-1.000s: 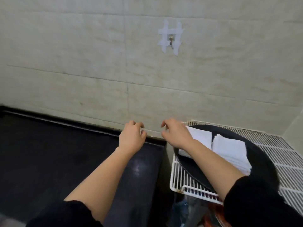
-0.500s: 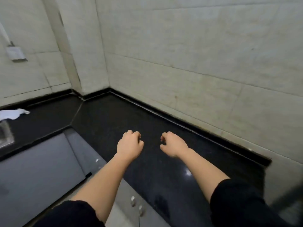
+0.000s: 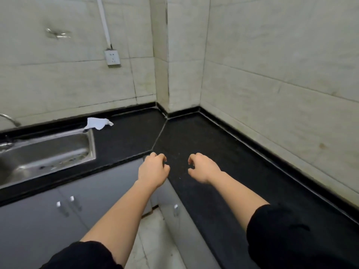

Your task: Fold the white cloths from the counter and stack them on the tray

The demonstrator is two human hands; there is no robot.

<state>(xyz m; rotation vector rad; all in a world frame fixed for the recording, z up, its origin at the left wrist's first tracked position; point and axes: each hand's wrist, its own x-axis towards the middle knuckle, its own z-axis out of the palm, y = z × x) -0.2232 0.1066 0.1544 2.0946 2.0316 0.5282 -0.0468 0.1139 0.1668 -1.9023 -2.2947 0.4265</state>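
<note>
A crumpled white cloth (image 3: 98, 123) lies on the black counter (image 3: 204, 144) behind the sink's back right corner, well away from both hands. My left hand (image 3: 153, 169) hovers over the counter's front edge near the inner corner, fingers loosely curled and holding nothing. My right hand (image 3: 203, 167) hangs over the counter a little to the right, also loosely curled and empty. The tray with the folded cloths is out of view.
A steel sink (image 3: 46, 152) is set into the counter at the left, with a tap (image 3: 9, 118) behind it. Grey cabinet doors (image 3: 64, 208) run below. A wall socket (image 3: 112, 58) sits above the counter. Tiled walls meet in a corner.
The view has swung left, away from the tray and rack to the counter corner and then the sink. The cloth has come nearer the centre. Both hands stay loosely curled and empty.
</note>
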